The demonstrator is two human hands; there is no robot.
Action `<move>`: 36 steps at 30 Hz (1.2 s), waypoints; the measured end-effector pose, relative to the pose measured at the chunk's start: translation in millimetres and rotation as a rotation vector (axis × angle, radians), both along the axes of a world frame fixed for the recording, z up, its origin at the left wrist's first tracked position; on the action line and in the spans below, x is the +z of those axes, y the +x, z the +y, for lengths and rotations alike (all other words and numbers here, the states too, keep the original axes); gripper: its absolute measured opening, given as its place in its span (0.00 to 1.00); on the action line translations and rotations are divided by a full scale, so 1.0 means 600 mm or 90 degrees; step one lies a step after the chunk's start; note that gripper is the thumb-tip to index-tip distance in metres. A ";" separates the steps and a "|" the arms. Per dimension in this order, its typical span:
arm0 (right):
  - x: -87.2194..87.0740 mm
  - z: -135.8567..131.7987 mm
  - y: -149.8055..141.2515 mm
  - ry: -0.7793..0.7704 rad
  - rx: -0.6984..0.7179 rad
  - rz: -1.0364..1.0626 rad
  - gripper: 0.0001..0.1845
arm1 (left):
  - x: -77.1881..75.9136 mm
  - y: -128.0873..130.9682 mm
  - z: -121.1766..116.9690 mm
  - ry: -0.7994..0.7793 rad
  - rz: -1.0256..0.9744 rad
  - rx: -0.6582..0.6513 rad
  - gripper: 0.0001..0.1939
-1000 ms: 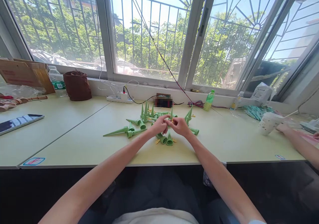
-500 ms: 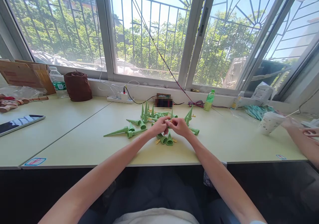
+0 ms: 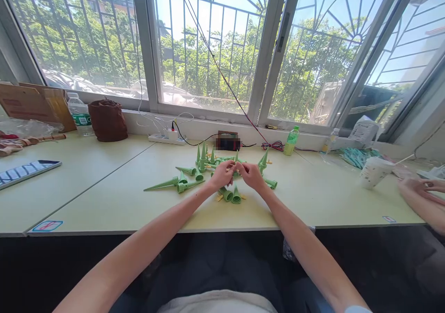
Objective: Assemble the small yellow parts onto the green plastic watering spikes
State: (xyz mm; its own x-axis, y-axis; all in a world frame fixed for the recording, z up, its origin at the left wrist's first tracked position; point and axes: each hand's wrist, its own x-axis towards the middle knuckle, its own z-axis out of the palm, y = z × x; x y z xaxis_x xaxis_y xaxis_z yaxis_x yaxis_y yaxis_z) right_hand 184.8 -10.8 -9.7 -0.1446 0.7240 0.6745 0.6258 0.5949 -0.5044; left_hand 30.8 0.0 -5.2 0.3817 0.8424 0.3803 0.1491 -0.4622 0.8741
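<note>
My left hand (image 3: 223, 174) and my right hand (image 3: 251, 175) meet over a group of green plastic spikes. Between the fingertips a green plastic spike (image 3: 237, 157) points upward, its lower part largely hidden. Both hands are closed in a pinch around it; any small piece in the fingers is too hidden to make out. To the left lie loose spikes, one long spike (image 3: 162, 184) on its side. Several upright spikes (image 3: 203, 157) with yellow side pieces stand behind my left hand, and others (image 3: 264, 159) stand beyond my right. Nearest me, an open-ended spike (image 3: 236, 195) rests below the hands.
A power strip (image 3: 167, 138), a pixelated dark device (image 3: 228, 142) and a green bottle (image 3: 291, 140) line the windowsill side. At left are a phone (image 3: 29, 173) and a brown bag (image 3: 107, 120). A white cup (image 3: 375, 172) stands at right, near another person's hands (image 3: 417, 188).
My hands stay together, with small finger movements; the upright spike between them has shifted slightly left. The other person's hands at right have moved.
</note>
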 end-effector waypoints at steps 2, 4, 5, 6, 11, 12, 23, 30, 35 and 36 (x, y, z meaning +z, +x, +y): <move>-0.001 0.003 0.002 0.009 -0.016 0.016 0.29 | 0.003 -0.001 -0.005 0.040 0.034 0.017 0.13; -0.001 0.005 0.002 0.012 -0.028 0.023 0.30 | 0.005 -0.001 -0.010 0.073 0.066 0.034 0.13; -0.002 0.006 0.003 0.011 -0.032 0.020 0.29 | 0.005 -0.001 -0.011 0.086 0.076 0.038 0.12; -0.002 0.006 0.003 0.009 -0.036 0.017 0.29 | 0.005 -0.001 -0.012 0.094 0.082 0.039 0.12; -0.004 0.007 0.001 0.007 -0.049 0.018 0.30 | 0.003 0.000 -0.009 0.115 0.092 0.043 0.13; -0.003 0.008 0.001 0.008 -0.049 0.020 0.29 | 0.002 0.000 -0.008 0.124 0.096 0.046 0.13; -0.015 0.017 0.006 -0.015 -0.062 0.046 0.30 | 0.001 0.003 0.001 0.192 0.147 0.085 0.09; -0.013 0.015 0.012 -0.052 -0.074 0.075 0.30 | -0.002 0.004 0.008 0.240 0.192 0.120 0.08; -0.006 0.012 0.016 -0.030 -0.107 0.079 0.27 | 0.000 0.001 0.007 0.271 0.245 0.123 0.09; -0.007 0.012 0.017 -0.024 -0.116 0.074 0.26 | 0.001 0.001 0.007 0.277 0.254 0.123 0.09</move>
